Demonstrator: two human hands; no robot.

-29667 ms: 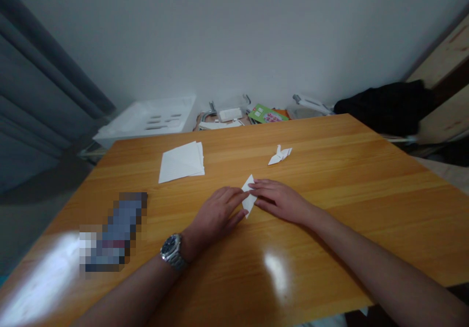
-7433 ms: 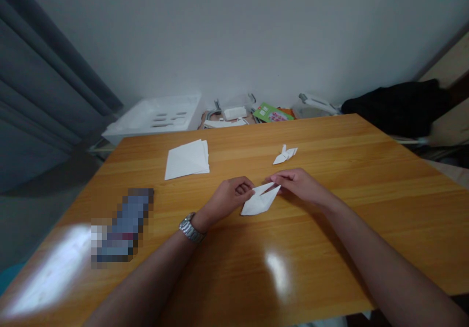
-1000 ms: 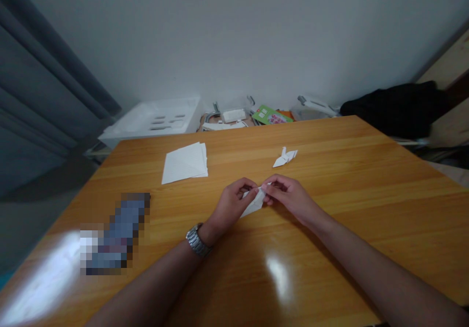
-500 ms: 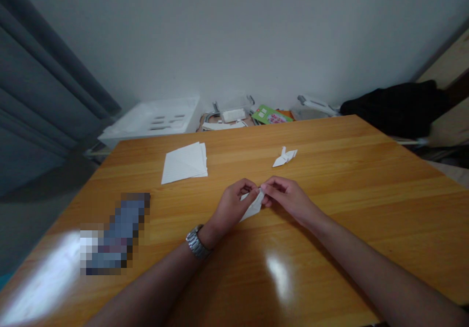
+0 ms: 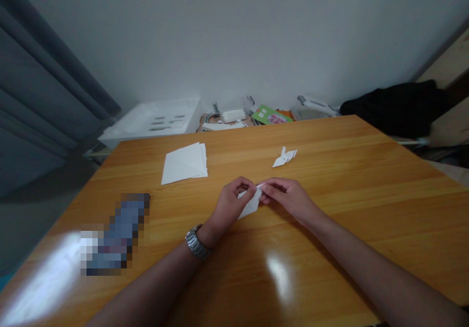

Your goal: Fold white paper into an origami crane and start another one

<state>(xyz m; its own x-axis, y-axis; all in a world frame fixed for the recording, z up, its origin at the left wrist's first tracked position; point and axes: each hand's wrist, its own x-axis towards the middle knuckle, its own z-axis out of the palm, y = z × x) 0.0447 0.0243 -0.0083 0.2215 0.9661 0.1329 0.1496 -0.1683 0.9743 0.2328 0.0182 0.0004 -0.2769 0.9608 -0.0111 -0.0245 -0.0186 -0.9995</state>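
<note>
A small piece of folded white paper [image 5: 250, 206] is held between both hands above the middle of the wooden table. My left hand [image 5: 231, 199], with a metal watch [image 5: 197, 242] at the wrist, pinches its upper left side between thumb and fingers. At its upper right corner, my right hand [image 5: 287, 196] grips the paper between thumb and forefinger. Parts of the paper are hidden behind the fingers. Beyond the right hand sits a white paper crane [image 5: 285, 157]. A stack of white paper sheets [image 5: 184, 164] lies farther left.
A blurred-out dark, long object [image 5: 122, 232] lies on the table [image 5: 330, 273] at left. Behind the far edge are a white foam tray [image 5: 154, 117], a green booklet [image 5: 271, 115], assorted white parts and a black cloth [image 5: 395, 108]. The wall stands close behind.
The left hand has shifted slightly up and left with the paper. The right fingers have moved a little at the corner, and more of the paper's upper edge shows between the hands.
</note>
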